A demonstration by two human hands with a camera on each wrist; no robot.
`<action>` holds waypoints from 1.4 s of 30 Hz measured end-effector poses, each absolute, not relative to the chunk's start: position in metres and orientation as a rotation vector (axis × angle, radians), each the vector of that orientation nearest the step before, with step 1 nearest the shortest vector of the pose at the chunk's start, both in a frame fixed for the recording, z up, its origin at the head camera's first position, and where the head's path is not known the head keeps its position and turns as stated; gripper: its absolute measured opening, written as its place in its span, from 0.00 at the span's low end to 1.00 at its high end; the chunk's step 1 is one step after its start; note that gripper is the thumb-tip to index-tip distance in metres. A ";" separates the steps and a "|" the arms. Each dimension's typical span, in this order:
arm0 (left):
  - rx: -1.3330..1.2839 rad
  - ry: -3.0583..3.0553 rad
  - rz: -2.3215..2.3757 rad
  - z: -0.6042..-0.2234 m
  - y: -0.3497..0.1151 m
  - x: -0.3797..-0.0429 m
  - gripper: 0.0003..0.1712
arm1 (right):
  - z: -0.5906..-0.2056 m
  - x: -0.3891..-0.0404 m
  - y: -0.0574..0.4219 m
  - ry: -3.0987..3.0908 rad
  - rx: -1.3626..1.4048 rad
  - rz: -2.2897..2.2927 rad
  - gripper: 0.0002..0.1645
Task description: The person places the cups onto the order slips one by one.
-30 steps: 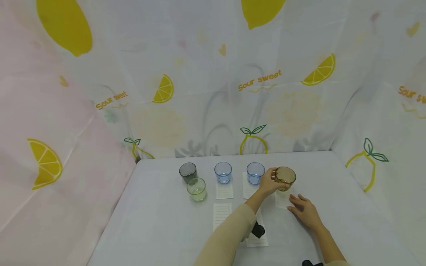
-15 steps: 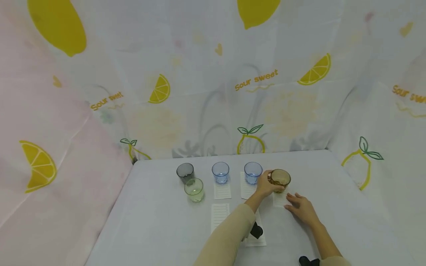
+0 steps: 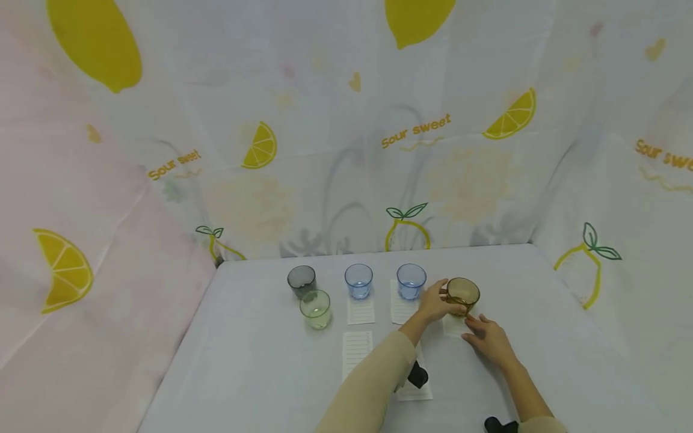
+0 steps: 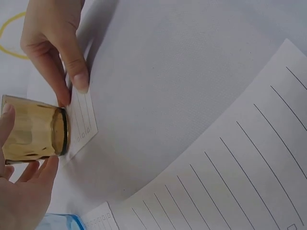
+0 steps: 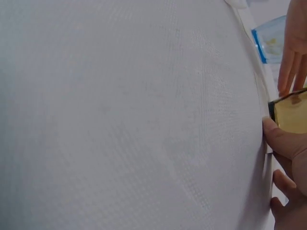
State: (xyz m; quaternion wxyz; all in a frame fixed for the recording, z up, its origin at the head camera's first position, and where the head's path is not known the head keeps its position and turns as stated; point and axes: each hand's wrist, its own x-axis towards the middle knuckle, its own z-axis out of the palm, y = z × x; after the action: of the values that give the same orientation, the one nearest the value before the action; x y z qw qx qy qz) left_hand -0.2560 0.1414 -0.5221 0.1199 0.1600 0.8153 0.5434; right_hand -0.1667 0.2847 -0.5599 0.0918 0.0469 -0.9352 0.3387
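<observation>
In the head view, my left hand (image 3: pixel 435 304) grips an amber glass (image 3: pixel 463 293) at the right end of the row, thumb on its near side. The glass stands upright over the far part of a small paper slip (image 3: pixel 455 326). Just in front, my right hand (image 3: pixel 491 341) rests low with relaxed fingers at the slip's right edge. The left wrist view has the right thumb and a fingertip touching the lined slip (image 4: pixel 82 115), close to the base of the amber glass (image 4: pixel 31 129). A blue glass (image 3: pixel 411 281) stands left of the left hand.
Another blue glass (image 3: pixel 359 281), a grey glass (image 3: pixel 301 281) and a green glass (image 3: pixel 316 309) stand further left. A lined paper (image 3: pixel 357 350) lies in front, and another sheet (image 3: pixel 415 393) is partly under the left forearm. Lemon-printed cloth (image 3: pixel 325 198) hangs behind the white table (image 3: pixel 243 361).
The left hand first shifts the amber glass slightly left, then back right and nearer, over the slip. The right hand stays almost where it was.
</observation>
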 end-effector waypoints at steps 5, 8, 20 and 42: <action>0.498 2.316 1.597 -0.522 0.140 -0.255 0.41 | -0.562 -0.168 0.286 -2.780 0.129 1.011 0.21; 0.512 2.292 1.588 -0.523 0.136 -0.254 0.40 | -0.562 -0.168 0.286 -2.774 0.134 1.013 0.21; 0.466 2.053 1.647 -0.525 0.125 -0.253 0.41 | -0.566 -0.166 0.289 -2.710 0.190 0.996 0.22; 0.529 2.039 1.765 -0.539 0.053 -0.219 0.45 | -0.566 -0.164 0.285 -2.729 0.144 1.017 0.21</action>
State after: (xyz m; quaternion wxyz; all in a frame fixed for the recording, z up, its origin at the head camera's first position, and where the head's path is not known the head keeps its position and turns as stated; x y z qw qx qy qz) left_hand -0.2190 0.0527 -0.5391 0.1957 0.1887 0.7276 0.6299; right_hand -0.1641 0.2854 -0.5661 0.1127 0.0490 -0.9299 0.3467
